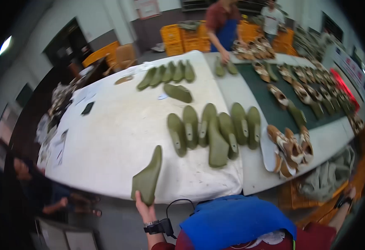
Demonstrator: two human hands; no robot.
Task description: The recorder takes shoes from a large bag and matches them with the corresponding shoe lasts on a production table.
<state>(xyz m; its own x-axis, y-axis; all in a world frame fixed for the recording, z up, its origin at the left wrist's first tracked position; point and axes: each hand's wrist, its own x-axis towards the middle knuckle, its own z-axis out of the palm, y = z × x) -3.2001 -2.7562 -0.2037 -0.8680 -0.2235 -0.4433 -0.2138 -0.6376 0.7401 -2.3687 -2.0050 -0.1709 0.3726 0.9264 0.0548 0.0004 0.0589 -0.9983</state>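
Note:
My left hand [143,206] is wrapped round the heel end of a green shoe last [147,175], its toe pointing away from me, over the near edge of the white-covered table [115,125]. To the right of it, several more green shoe lasts [209,129] lie in a row, and one [219,152] rests against others in front. My right arm stretches out to the far right. There my right hand [349,192] is beside an orange crate, small and blurred, so its fingers cannot be made out.
Farther back stand more green lasts [168,74] and a single one [177,93]. Brown-and-white shoes [291,146] sit at the right table edge. A green belt [253,87] carries rows of shoes. A co-worker in a blue apron [226,31] handles lasts across the table. Another person stands at left.

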